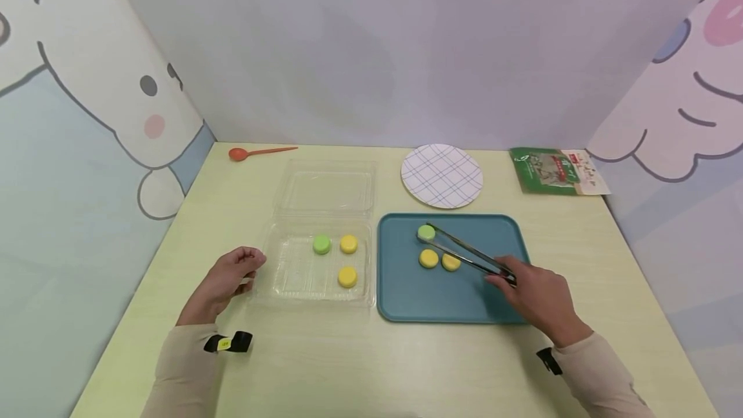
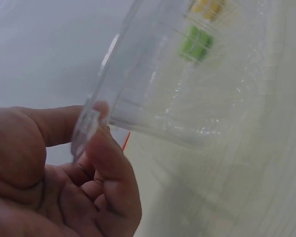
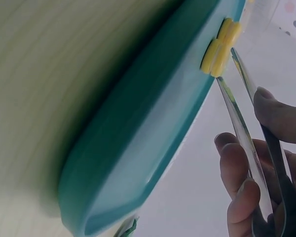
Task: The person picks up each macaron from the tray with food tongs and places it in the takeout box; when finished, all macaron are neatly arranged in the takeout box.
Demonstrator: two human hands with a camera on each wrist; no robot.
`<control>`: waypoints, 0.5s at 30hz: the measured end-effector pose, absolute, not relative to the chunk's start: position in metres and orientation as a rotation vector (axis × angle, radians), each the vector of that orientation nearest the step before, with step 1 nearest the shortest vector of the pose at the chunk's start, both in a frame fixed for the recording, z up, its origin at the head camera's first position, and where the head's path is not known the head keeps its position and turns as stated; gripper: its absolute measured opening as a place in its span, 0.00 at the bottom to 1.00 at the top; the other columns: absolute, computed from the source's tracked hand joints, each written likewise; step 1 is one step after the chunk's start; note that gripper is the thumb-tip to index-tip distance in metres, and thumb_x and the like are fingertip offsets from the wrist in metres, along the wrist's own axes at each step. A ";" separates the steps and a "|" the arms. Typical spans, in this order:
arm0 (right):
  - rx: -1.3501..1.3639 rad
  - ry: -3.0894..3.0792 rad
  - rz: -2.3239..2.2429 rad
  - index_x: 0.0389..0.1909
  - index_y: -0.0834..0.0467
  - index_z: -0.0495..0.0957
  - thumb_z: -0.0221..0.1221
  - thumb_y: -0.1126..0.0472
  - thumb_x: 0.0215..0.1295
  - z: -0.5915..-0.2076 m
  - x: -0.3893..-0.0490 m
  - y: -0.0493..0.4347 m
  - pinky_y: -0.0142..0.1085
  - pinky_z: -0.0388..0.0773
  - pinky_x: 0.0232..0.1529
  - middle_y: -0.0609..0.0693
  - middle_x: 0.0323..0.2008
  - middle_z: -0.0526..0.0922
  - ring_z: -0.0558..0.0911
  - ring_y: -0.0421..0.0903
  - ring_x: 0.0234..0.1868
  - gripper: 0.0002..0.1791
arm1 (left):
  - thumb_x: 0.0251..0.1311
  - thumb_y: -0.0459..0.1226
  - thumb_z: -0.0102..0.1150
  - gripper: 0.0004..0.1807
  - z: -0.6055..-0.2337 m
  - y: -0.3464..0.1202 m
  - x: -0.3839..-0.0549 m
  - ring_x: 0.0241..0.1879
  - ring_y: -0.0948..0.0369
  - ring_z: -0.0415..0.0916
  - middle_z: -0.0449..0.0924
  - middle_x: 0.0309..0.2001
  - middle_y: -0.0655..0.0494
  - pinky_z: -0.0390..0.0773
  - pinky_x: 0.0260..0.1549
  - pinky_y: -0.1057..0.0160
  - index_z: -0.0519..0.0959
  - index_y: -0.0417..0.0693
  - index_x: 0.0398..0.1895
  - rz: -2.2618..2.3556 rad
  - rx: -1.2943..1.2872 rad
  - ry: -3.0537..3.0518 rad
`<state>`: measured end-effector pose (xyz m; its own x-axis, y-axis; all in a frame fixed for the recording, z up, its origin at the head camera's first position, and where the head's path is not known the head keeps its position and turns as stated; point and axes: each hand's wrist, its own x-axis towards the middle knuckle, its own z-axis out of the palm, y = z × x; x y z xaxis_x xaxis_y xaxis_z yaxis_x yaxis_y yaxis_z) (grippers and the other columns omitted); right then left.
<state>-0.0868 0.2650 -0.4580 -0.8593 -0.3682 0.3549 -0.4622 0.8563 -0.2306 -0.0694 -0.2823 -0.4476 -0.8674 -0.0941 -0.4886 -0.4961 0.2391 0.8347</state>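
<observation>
My left hand (image 1: 232, 271) pinches the rim of a clear plastic clamshell box (image 2: 133, 118) between thumb and finger. In its base lie a green macaron (image 1: 322, 244) and two yellow macarons, one at the back (image 1: 349, 244) and one in front (image 1: 347, 277). My right hand (image 1: 540, 292) holds metal tongs (image 1: 470, 257) over a blue tray (image 1: 441, 305). Their tips stand on either side of a green macaron (image 1: 426, 232); how tightly they touch it I cannot tell. Two yellow macarons, the left one (image 1: 428, 258) and the right one (image 1: 451, 262), sit just below the tongs.
The box's lid (image 1: 327, 189) lies folded back behind its base. Behind the tray is a round checked plate (image 1: 442, 176). A red spoon (image 1: 239, 154) rests at the back left, and a green and white packet (image 1: 557, 173) at the back right. Walls enclose the table.
</observation>
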 end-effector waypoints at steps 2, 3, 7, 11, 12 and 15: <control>0.635 -2.728 0.441 0.43 0.55 0.83 0.78 0.54 0.46 -0.458 -0.087 0.266 0.35 0.58 0.11 0.40 0.15 0.76 0.61 0.33 0.11 0.23 | 0.76 0.42 0.52 0.14 -0.448 -0.282 -0.069 0.34 0.59 0.68 0.70 0.37 0.52 0.74 0.32 0.63 0.71 0.40 0.51 1.663 -0.545 2.183; 0.639 -2.725 0.439 0.43 0.55 0.83 0.78 0.54 0.45 -0.458 -0.087 0.266 0.35 0.58 0.11 0.40 0.15 0.75 0.61 0.33 0.11 0.23 | 0.76 0.42 0.52 0.14 -0.448 -0.282 -0.069 0.35 0.59 0.68 0.70 0.38 0.52 0.74 0.32 0.63 0.71 0.40 0.51 1.663 -0.545 2.183; 0.646 -2.713 0.423 0.41 0.54 0.83 0.78 0.53 0.44 -0.460 -0.089 0.268 0.35 0.57 0.11 0.39 0.12 0.71 0.60 0.34 0.10 0.22 | 0.76 0.43 0.52 0.15 -0.448 -0.282 -0.069 0.35 0.58 0.68 0.69 0.38 0.52 0.74 0.32 0.63 0.70 0.40 0.51 1.659 -0.547 2.187; 0.658 -2.705 0.421 0.40 0.55 0.83 0.78 0.53 0.44 -0.461 -0.091 0.268 0.35 0.57 0.11 0.40 0.12 0.72 0.60 0.34 0.10 0.22 | 0.76 0.42 0.52 0.14 -0.448 -0.282 -0.069 0.36 0.58 0.68 0.69 0.38 0.52 0.74 0.32 0.63 0.70 0.40 0.52 1.657 -0.553 2.187; 0.662 -2.703 0.417 0.40 0.55 0.83 0.78 0.53 0.44 -0.461 -0.091 0.268 0.35 0.57 0.11 0.40 0.12 0.72 0.60 0.34 0.10 0.22 | 0.76 0.42 0.52 0.14 -0.448 -0.281 -0.069 0.36 0.58 0.68 0.69 0.38 0.52 0.74 0.32 0.63 0.70 0.40 0.52 1.657 -0.554 2.187; 0.661 -2.703 0.410 0.40 0.54 0.83 0.78 0.53 0.44 -0.461 -0.092 0.268 0.35 0.57 0.10 0.40 0.13 0.73 0.60 0.34 0.10 0.22 | 0.76 0.43 0.53 0.15 -0.449 -0.281 -0.069 0.36 0.58 0.68 0.69 0.38 0.52 0.74 0.32 0.63 0.70 0.40 0.52 1.659 -0.555 2.188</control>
